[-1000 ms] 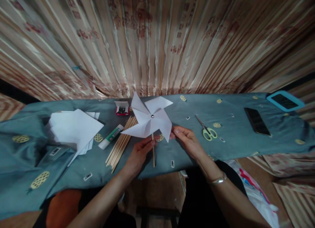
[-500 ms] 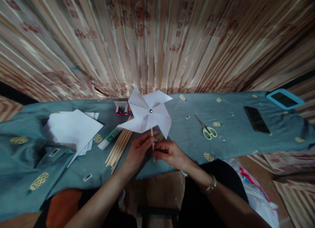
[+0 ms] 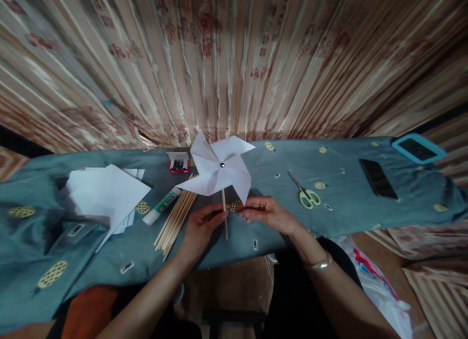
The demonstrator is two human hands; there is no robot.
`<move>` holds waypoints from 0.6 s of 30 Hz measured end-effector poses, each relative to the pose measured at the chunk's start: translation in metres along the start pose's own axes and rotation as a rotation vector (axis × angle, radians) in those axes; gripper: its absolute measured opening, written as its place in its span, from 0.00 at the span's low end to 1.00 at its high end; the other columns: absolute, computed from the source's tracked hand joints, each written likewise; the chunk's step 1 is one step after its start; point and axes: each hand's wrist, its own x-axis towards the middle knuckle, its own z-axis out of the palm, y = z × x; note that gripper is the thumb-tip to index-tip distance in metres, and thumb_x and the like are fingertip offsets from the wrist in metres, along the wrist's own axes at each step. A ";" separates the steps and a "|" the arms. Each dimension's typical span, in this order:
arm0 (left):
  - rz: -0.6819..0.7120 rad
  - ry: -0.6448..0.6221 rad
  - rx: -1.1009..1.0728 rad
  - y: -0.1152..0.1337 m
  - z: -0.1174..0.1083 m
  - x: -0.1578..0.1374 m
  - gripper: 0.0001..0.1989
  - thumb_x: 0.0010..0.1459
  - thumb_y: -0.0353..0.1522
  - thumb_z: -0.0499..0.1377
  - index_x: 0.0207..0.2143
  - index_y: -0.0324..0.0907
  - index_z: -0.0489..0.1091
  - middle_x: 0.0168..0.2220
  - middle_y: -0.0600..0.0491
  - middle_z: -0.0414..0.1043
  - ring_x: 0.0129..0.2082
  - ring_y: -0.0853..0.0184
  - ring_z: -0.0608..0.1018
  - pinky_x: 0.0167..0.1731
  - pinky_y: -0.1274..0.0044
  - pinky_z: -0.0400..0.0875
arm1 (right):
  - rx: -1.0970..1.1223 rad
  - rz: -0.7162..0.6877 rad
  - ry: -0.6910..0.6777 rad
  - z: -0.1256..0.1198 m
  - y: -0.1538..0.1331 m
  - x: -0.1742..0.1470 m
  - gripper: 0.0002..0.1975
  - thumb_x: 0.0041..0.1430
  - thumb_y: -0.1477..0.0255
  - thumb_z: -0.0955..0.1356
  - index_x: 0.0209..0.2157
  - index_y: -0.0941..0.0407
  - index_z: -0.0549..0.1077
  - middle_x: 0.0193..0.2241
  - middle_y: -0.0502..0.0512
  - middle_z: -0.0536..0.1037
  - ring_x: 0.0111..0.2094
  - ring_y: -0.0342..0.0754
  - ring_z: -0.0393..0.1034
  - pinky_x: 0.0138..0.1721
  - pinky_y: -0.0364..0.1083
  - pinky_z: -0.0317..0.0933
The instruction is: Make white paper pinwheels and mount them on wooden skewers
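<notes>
A white paper pinwheel stands in front of me on a thin wooden stick, a silver pin head at its centre. My left hand pinches that stick between thumb and fingers, below the blades. Off the stick, my right hand is beside the lower right blade tip, its fingers loosely stretched and apart. Whether its fingertips touch the paper I cannot tell. Left of the pinwheel lie a bundle of wooden sticks, a glue stick and a small red open box of dark pins.
Sheets of white paper are piled at the left on the blue-green tablecloth. Scissors with green handles, a black phone and a blue-framed device lie to the right. A pleated curtain hangs behind the table.
My right hand has let go of the lower stick and moved up and right, its fingers opening near the blade. My left hand still holds the stick.
</notes>
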 end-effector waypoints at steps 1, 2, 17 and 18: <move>0.000 -0.008 0.014 0.000 0.000 0.000 0.15 0.40 0.39 0.73 0.32 0.42 0.81 0.35 0.49 0.82 0.40 0.59 0.79 0.47 0.70 0.71 | 0.042 -0.029 0.085 -0.009 -0.004 0.001 0.16 0.46 0.59 0.78 0.32 0.56 0.81 0.30 0.50 0.82 0.27 0.41 0.71 0.34 0.42 0.66; -0.001 -0.018 0.029 -0.001 0.000 0.000 0.14 0.41 0.38 0.73 0.32 0.43 0.81 0.35 0.50 0.81 0.40 0.60 0.79 0.47 0.70 0.71 | 0.104 -0.064 0.172 -0.016 -0.008 0.002 0.17 0.45 0.58 0.78 0.32 0.55 0.81 0.30 0.50 0.82 0.28 0.40 0.72 0.35 0.42 0.67; 0.087 -0.043 0.154 -0.001 0.003 0.003 0.09 0.43 0.35 0.71 0.30 0.44 0.82 0.31 0.52 0.76 0.35 0.63 0.74 0.40 0.74 0.68 | 0.361 -0.059 0.204 -0.018 -0.021 0.013 0.17 0.35 0.63 0.82 0.28 0.55 0.80 0.25 0.45 0.79 0.23 0.36 0.69 0.28 0.37 0.66; 0.089 -0.044 0.162 -0.001 0.002 0.004 0.09 0.43 0.36 0.70 0.30 0.44 0.82 0.31 0.53 0.76 0.35 0.63 0.74 0.39 0.74 0.68 | 0.361 -0.057 0.194 -0.017 -0.022 0.012 0.17 0.35 0.63 0.82 0.27 0.55 0.80 0.24 0.45 0.79 0.23 0.36 0.69 0.28 0.37 0.66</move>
